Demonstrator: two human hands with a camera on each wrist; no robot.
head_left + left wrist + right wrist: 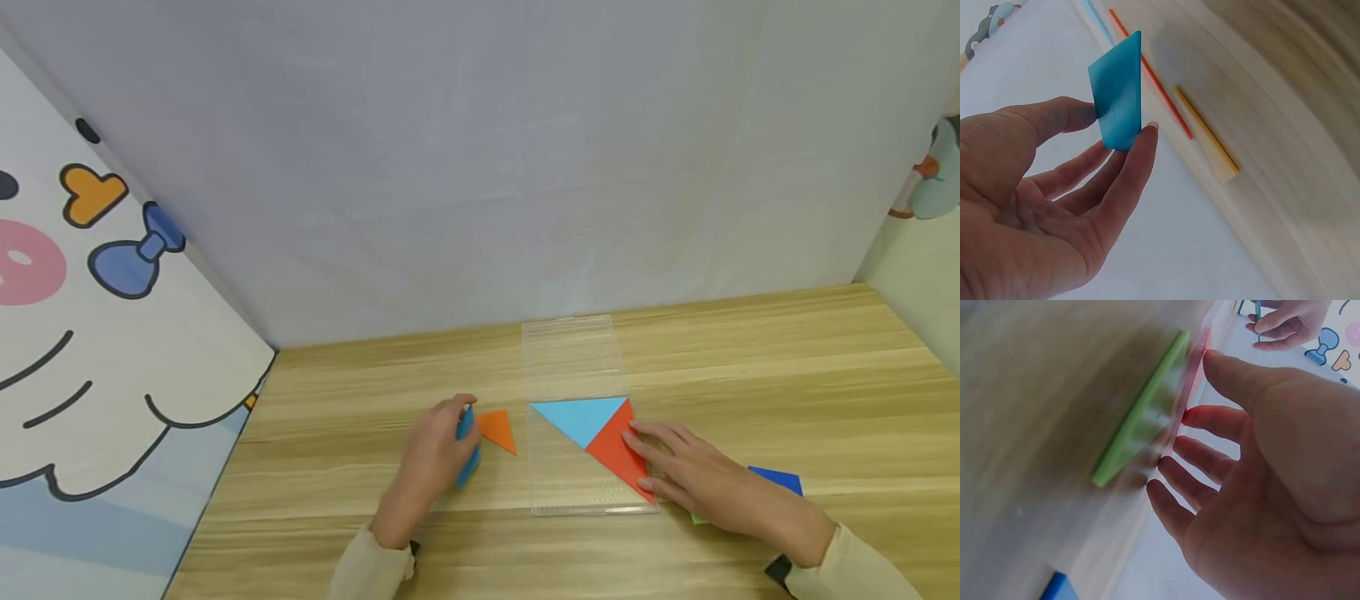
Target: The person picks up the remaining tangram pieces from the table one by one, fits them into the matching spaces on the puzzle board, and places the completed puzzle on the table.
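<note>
Here the left hand [435, 442] has the teal piece [1116, 94] pinched between thumb and fingers, stood up on edge left of the clear case [551, 479]; gripping it by its margins seems to leave most of its face free. Over on the right, the right hand [693, 475] holds nothing, its fingers spread and gently bent, tips against the right edge of the red piece [618, 450], probably to steady it or square it to the case's side. Red meets the light blue piece [585, 419] along a shared edge, the pair filling the case's far right corner, perhaps because their slanted sides line up. Just right of the left hand lies the orange piece [502, 429], its left tip hidden behind those fingers. Now the awkward bits: the green piece [1141, 412] is mostly covered by the right hand from above, and the dark blue piece [780, 479] is half lost behind the forearm, so its outline can't be told. The case's clear walls barely show.
</note>
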